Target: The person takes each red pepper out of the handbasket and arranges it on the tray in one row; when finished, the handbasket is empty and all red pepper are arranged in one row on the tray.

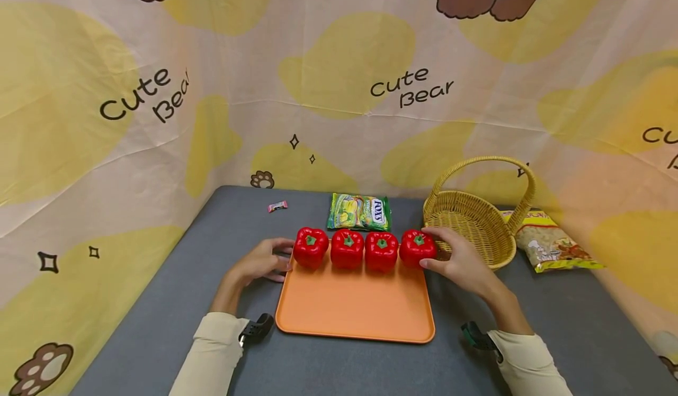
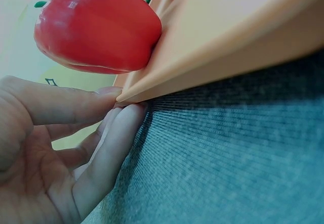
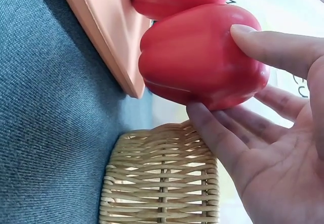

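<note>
Several red bell peppers with green stems stand in a row along the far side of an orange tray (image 1: 355, 308). My left hand (image 1: 261, 262) pinches the tray's far left corner, its thumb and fingertips at the rim in the left wrist view, just beside the leftmost bell pepper (image 2: 101, 29). On the other side, my right hand (image 1: 466, 266) holds the rightmost bell pepper (image 3: 197, 57) between thumb and fingers. That pepper sits at the tray's far right corner, close to its neighbour (image 1: 381, 252).
A wicker basket (image 1: 466, 219) with a tall handle stands right behind my right hand. A yellow-edged food bag (image 1: 553, 240) lies to its right. Behind the tray are a green candy bag (image 1: 359, 212) and a small pink wrapped sweet (image 1: 278, 206). A printed cloth hangs around the grey table.
</note>
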Demonstrator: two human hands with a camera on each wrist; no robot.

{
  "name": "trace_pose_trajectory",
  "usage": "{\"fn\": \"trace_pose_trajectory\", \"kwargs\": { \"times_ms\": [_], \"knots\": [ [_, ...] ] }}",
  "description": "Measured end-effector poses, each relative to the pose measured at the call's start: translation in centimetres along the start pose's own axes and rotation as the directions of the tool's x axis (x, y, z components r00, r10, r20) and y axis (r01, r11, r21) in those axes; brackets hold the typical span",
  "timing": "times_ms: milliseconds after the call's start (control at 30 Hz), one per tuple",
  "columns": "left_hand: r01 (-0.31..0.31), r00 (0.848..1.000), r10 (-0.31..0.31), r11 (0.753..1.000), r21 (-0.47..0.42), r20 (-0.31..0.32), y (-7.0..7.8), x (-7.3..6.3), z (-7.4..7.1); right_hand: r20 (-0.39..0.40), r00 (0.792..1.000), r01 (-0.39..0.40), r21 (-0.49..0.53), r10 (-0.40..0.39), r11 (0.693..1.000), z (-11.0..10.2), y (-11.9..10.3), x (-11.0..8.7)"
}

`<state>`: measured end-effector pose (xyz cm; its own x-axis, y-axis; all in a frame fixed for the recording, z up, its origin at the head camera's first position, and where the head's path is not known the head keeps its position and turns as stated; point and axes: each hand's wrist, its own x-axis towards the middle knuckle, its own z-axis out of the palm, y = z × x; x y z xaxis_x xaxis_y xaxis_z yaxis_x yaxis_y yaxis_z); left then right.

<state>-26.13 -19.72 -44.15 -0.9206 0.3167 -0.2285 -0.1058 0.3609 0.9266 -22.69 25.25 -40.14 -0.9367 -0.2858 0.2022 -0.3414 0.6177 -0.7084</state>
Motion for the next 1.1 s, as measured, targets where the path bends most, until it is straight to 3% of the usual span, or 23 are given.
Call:
{"fn": "trace_pose_trajectory", "kwargs": {
  "times_ms": [333, 867, 1100],
  "knots": [
    [0.003, 1.000, -0.003, 1.000, -0.002, 0.000, 0.10, -0.07, -0.01, 0.024, 0.999, -0.036, -0.046, 0.037, 0.998, 0.28, 0.33, 0.16],
    [0.003, 1.000, -0.003, 1.000, -0.006, 0.004, -0.02, -0.03, -0.06, 0.032, 0.999, -0.036, -0.082, 0.039, 0.996, 0.65, 0.00, 0.29],
    [0.015, 1.000, -0.014, 1.000, 0.005, -0.015, -0.17, 0.09, -0.11, 0.020, 1.000, -0.002, -0.107, 0.004, 0.994, 0.81, 0.15, 0.27]
  ]
}}
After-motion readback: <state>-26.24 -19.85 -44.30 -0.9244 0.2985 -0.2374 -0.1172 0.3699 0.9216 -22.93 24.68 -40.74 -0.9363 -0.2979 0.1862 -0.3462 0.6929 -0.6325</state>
